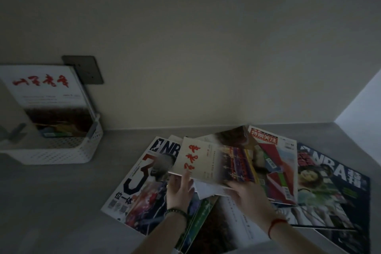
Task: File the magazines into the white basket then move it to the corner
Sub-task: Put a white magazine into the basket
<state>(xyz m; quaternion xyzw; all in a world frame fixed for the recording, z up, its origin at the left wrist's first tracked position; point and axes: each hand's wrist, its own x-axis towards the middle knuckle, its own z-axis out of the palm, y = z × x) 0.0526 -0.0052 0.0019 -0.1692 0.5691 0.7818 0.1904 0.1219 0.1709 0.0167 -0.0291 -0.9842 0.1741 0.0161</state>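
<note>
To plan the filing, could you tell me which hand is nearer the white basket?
Left. The left hand is right of the white basket, holding the lifted magazine; the right hand holds it farther right.

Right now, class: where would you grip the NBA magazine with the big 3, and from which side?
Pinch the big-3 NBA magazine by its bare left edge, coming from the left: it lies flat on the table, while the cream magazine and left hand are over its right side.

Dim room, low light. We saw a plain off-white back wall (206,47) behind a grey worktop (51,202). Dark switch plate (88,70) on the wall, left side. Brighter side wall (362,113) met it at far right.
</note>
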